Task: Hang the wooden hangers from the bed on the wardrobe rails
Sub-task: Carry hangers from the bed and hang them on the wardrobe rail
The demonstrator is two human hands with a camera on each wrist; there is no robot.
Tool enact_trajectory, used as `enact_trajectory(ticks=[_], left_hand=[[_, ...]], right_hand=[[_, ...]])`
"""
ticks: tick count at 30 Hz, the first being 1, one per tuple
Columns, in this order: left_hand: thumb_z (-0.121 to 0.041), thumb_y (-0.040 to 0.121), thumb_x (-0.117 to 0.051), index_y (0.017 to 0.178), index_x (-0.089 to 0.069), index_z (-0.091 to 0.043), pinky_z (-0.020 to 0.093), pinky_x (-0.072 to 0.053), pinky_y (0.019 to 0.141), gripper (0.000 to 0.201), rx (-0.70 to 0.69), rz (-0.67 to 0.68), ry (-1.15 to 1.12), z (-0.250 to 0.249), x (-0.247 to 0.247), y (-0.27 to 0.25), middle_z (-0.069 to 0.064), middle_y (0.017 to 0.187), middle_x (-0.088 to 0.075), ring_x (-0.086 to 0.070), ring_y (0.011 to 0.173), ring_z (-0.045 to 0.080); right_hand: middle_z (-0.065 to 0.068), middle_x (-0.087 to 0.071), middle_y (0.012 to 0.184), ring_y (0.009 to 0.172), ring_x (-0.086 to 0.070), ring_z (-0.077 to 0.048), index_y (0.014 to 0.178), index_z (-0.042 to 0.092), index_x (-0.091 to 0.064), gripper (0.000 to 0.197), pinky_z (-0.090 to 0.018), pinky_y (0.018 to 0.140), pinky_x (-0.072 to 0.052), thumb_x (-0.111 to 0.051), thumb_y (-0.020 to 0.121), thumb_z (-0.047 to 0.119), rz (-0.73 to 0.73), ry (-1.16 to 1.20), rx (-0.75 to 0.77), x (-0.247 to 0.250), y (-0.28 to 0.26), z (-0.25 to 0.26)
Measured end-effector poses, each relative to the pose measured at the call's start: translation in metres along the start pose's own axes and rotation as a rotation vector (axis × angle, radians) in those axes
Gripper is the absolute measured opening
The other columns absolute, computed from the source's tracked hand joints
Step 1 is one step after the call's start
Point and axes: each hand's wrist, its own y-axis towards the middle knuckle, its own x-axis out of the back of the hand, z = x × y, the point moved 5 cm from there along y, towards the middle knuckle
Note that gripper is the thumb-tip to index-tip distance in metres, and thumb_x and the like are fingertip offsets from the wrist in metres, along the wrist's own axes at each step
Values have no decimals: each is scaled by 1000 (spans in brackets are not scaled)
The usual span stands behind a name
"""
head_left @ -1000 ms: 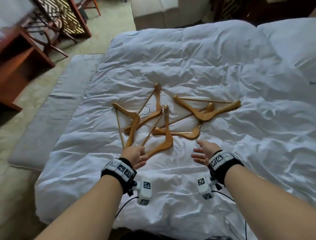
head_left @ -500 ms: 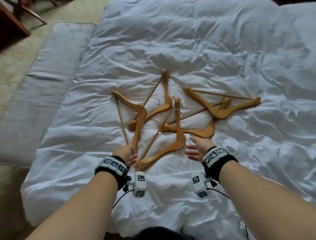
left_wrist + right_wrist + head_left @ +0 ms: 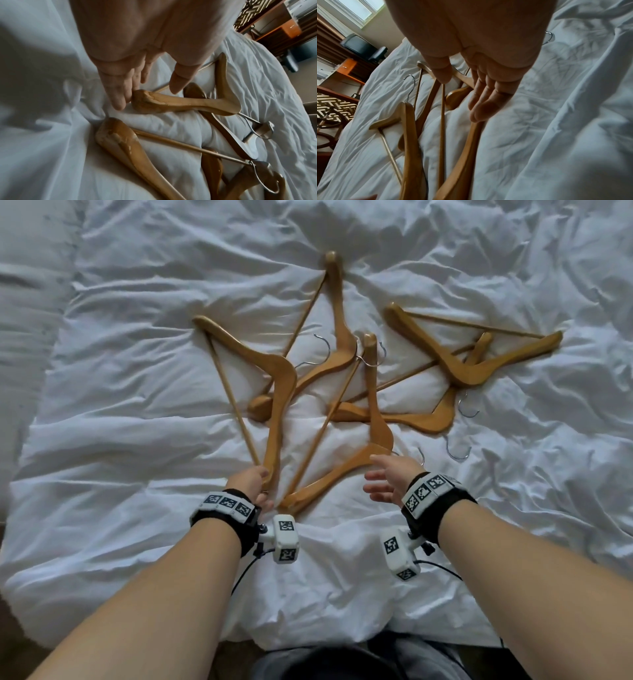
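Several wooden hangers with metal hooks lie crisscrossed on the white duvet [image 3: 144,508]. My left hand [image 3: 250,481] is at the near tip of the leftmost hanger [image 3: 281,378]. In the left wrist view its straight fingers [image 3: 118,94] touch that hanger's end [image 3: 147,100], with the thumb held apart. My right hand [image 3: 385,479] hovers open, palm inward, just over the neck of the nearest middle hanger [image 3: 339,475]. The right wrist view shows its fingers [image 3: 486,108] straight above that hanger's arm [image 3: 464,155]. Two more hangers [image 3: 469,371] overlap at the right.
A grey padded bench [image 3: 27,302] runs along the bed's left side. Wooden furniture [image 3: 274,27] and a desk [image 3: 346,70] stand beyond the bed. Loose hooks [image 3: 457,453] stick out near my right hand. My legs [image 3: 342,662] meet the bed's near edge.
The view has dropped closer to the bed. Both hands have reached forward; the left now touches the leftmost hanger's tip and the right is over the nearest hanger.
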Motion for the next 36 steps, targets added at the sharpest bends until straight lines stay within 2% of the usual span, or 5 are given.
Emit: enact_trajectory(ticks=[5, 9, 16, 25, 36], left_hand=[[-33, 85, -71, 90, -70, -26, 36, -58, 88, 8, -26, 20, 45, -3, -15, 10, 0, 104, -61, -61, 99, 23], [-30, 83, -76, 97, -75, -14, 26, -46, 50, 21, -69, 49, 91, -1, -23, 8, 4, 90, -66, -52, 61, 17], [-29, 90, -73, 93, -65, -14, 30, -51, 69, 17, -70, 175, 20, -4, -54, -24, 1, 73, -57, -53, 69, 16], [-39, 89, -72, 113, -66, -5, 37, -58, 89, 42, -118, 265, -211, -4, -77, -54, 12, 112, -65, -67, 105, 28], [-55, 80, -77, 94, -65, -13, 34, -56, 78, 46, -124, 278, -303, -25, -93, -68, 2, 80, -56, -55, 73, 16]], right_hand=[[-15, -64, 104, 78, -65, -31, 118, 11, -52, 29, -43, 77, -56, -57, 97, 30, -14, 13, -26, 0, 7, -14], [-12, -63, 99, 76, -65, -30, 122, 10, -52, 31, -39, 67, -56, -55, 98, 30, -18, 19, -31, 6, 10, -20], [-12, -64, 101, 76, -66, -30, 126, 7, -54, 38, -36, 63, -55, -56, 97, 31, 19, 31, -8, 19, -1, -24], [-11, -65, 101, 73, -67, -27, 124, 6, -55, 37, -34, 61, -55, -55, 97, 32, 30, 53, 46, 50, -16, -28], [-11, -65, 102, 71, -66, -26, 121, 7, -57, 34, -33, 58, -55, -55, 97, 31, 25, 76, 19, 59, -13, -57]])
